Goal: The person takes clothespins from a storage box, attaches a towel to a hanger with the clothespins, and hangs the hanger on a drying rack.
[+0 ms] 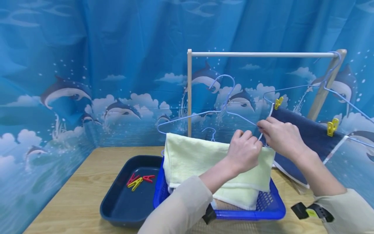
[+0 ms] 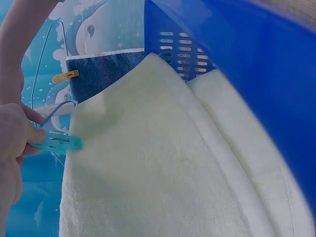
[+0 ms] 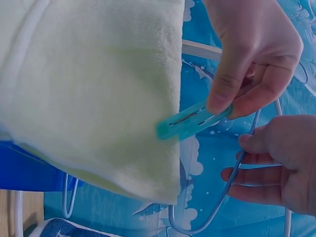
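Note:
A pale yellow towel hangs folded over a light-blue wire hanger, its lower part overlapping the blue basket. At the towel's top edge my left hand pinches a turquoise clothespin, whose tip overlaps the cloth; the head view hides this clothespin behind the hand. My right hand holds the hanger's right shoulder between thumb and fingers, and in the right wrist view the wire passes under its thumb. Behind that hand, a navy cloth hangs from another hanger with two yellow clothespins.
A wooden rack with a white rail stands at the back, carrying the second hanger at its right end. Left of the basket, a dark tray contains red and yellow clothespins. Another hanger hook shows behind the towel. A dolphin-print curtain surrounds the table.

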### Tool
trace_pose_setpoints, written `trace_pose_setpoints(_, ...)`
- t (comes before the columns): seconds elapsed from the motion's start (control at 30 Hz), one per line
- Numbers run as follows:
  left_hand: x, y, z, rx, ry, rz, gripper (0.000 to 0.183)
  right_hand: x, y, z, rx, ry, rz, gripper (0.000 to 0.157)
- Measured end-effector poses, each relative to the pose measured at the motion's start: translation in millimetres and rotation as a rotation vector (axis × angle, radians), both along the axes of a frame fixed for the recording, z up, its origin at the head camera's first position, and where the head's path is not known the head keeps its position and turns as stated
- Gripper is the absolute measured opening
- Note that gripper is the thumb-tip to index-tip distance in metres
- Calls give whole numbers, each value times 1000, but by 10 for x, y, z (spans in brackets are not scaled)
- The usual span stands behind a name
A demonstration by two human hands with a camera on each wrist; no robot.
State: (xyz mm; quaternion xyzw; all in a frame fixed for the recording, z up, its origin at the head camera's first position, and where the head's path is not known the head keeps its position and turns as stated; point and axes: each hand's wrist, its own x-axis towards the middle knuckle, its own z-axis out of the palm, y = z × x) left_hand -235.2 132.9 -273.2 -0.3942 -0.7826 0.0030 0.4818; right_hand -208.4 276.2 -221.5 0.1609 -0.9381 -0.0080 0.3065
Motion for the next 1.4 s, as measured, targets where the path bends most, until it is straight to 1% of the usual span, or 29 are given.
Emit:
trace_pose_setpoints(0.1,1,14,-12,-47,-38,22,11,0,-2,-10,-9,-11,8,13)
trace_pose_setpoints(0.2,-1,28,-31,-80,-61,39,11,-2,-7,-29,-12,-22,19,11)
trace_pose_setpoints(0.47,9,19,-34,-152,-23,78,7,-24,-17,-27,6,2,44,9)
trace_pose_setpoints(0.63,19,1,-22,-189,-5,79,9,-33,-4,-19,-8,10,43,8)
trace_pose_setpoints(0.8,31,-31,8,-248,4,42,8,-57,18,-31,-13,10,44,7)
trace_pose_setpoints(0.87,27,-50,23,-277,3,32,8,-62,23,-39,-6,15,54,7)
trace_pose_setpoints(1.0,9,-90,39,-323,-5,39,9,-64,9,-42,13,25,82,7)
trace_pose_setpoints(1.1,-5,-104,29,-321,-3,41,11,-67,-9,-34,18,27,81,7)
trace_pose_setpoints(1.23,-13,-111,5,-292,16,50,15,-64,-25,-18,13,24,62,6)
trace_pose_setpoints(1.33,4,-130,11,-274,25,59,18,-62,-27,-5,6,39,55,7)
trace_pose_setpoints(1.4,30,-157,33,-262,30,54,18,-62,-24,4,4,61,56,7)
